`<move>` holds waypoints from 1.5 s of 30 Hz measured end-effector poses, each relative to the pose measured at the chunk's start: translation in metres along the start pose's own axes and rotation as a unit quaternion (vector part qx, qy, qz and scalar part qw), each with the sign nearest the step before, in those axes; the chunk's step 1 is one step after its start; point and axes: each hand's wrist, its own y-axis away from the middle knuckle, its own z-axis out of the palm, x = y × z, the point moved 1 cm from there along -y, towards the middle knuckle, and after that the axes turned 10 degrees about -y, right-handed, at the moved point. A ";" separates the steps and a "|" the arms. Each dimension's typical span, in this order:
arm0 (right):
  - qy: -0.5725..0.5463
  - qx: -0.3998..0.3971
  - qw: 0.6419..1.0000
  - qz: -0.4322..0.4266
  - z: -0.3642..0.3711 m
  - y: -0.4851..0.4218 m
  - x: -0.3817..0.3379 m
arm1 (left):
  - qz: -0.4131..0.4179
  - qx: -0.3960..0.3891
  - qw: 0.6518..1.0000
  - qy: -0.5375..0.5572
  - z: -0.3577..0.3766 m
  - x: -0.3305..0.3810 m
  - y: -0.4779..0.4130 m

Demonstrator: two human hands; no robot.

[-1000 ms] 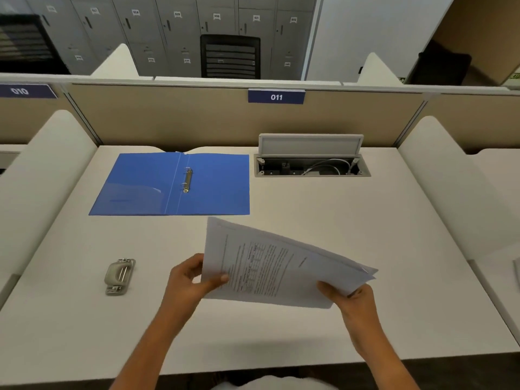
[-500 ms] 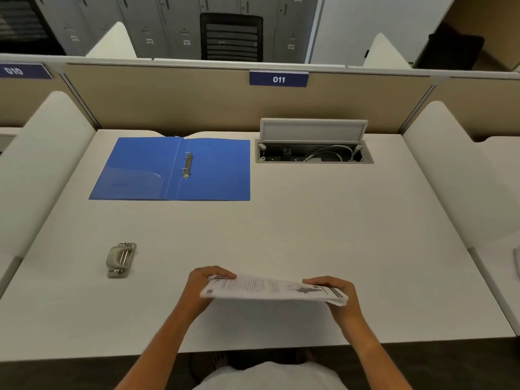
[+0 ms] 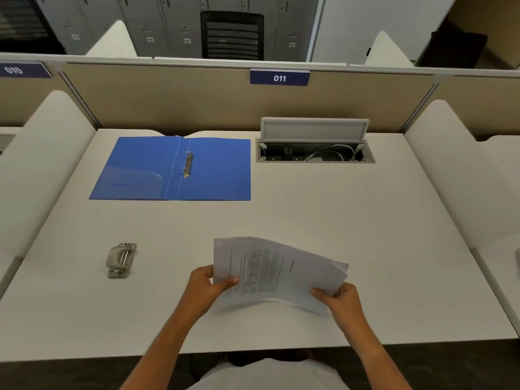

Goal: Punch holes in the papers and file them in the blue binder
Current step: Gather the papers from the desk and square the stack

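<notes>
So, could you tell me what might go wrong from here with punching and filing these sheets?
The papers look fanned at their right corner, by the right hand, so punched holes could end up misaligned. The left hand pinches only one edge; loose sheets might slip. The hole punch lies well off to the left, and the blue binder has its rings apparently closed, so filing will need them opened.

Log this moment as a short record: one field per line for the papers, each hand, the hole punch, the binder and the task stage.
papers: stack of printed sheets, held above the desk, tilted
left hand: grips the stack's left edge
right hand: grips the stack's lower right corner
hole punch: on the desk to the left, untouched
blue binder: lying open at the far left, no sheets on the rings
cable box: lid up, right of the binder
stage: no sheets filed yet
</notes>
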 end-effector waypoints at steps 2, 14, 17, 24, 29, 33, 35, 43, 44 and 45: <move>-0.009 0.012 1.000 -0.017 0.002 0.002 -0.005 | 0.012 0.029 0.999 0.004 -0.001 0.004 0.002; 0.110 0.005 0.983 -0.147 -0.015 0.024 -0.061 | 0.067 0.103 0.990 -0.067 -0.028 0.028 0.018; 0.223 -0.052 0.951 -0.206 -0.010 0.033 -0.096 | 0.185 0.098 0.963 -0.168 -0.052 0.063 0.017; 0.311 -0.174 0.905 -0.233 0.043 0.027 -0.116 | 0.327 0.012 0.885 -0.332 -0.060 0.141 0.015; 0.152 -0.105 0.962 -0.200 0.052 0.029 -0.112 | 0.250 0.066 0.955 -0.142 -0.086 0.147 0.005; 0.001 -0.041 0.988 -0.151 0.050 0.033 -0.110 | 0.159 0.030 0.987 -0.009 -0.094 0.127 0.004; -0.039 -0.028 0.989 -0.143 0.052 0.034 -0.110 | 0.143 -0.038 0.988 0.046 -0.078 0.121 0.006; -0.062 -0.025 0.984 -0.165 0.062 0.031 -0.113 | 0.143 0.011 0.982 0.121 -0.045 0.129 0.009; -0.051 -0.022 0.985 -0.164 0.062 0.029 -0.108 | 0.141 0.018 0.983 0.116 -0.043 0.125 0.007; -0.035 -0.019 0.986 -0.159 0.063 0.027 -0.103 | 0.135 0.021 0.985 0.105 -0.040 0.118 0.004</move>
